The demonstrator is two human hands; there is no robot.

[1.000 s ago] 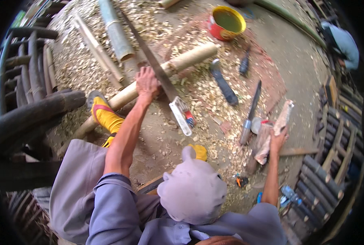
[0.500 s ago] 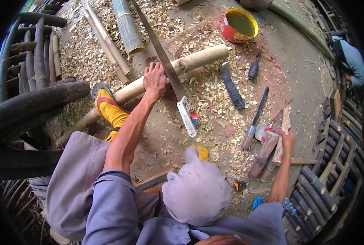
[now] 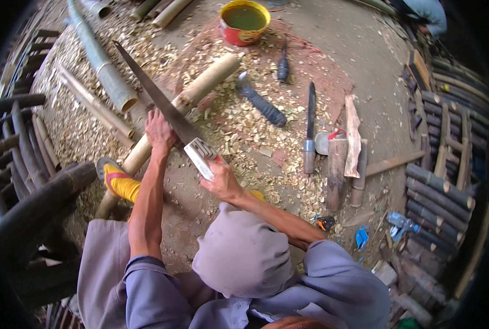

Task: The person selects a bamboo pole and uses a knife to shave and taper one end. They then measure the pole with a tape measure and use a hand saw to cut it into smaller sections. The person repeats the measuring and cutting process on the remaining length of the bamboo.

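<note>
A pale bamboo pole lies slantwise on the ground. My left hand grips it from above, fingers closed over it beside the saw blade. Across the pole rests a handsaw, its long dark blade reaching to the far left. My right hand is closed round the saw's white and red handle. Near the pole's lower end is my foot in a yellow sock and sandal; whether it presses on the pole I cannot tell.
Wood chips cover the ground. To the right lie a black-wrapped curved blade, a long knife, a rough pale wood piece and a dark wood block. Beyond stands a red and yellow bucket of liquid. Dark bamboo stacks flank me; a person is far right.
My right hand has let go of the pale wood piece, which now lies by the block, and has taken the saw handle. My left hand stays on the pole. The view has shifted right.
</note>
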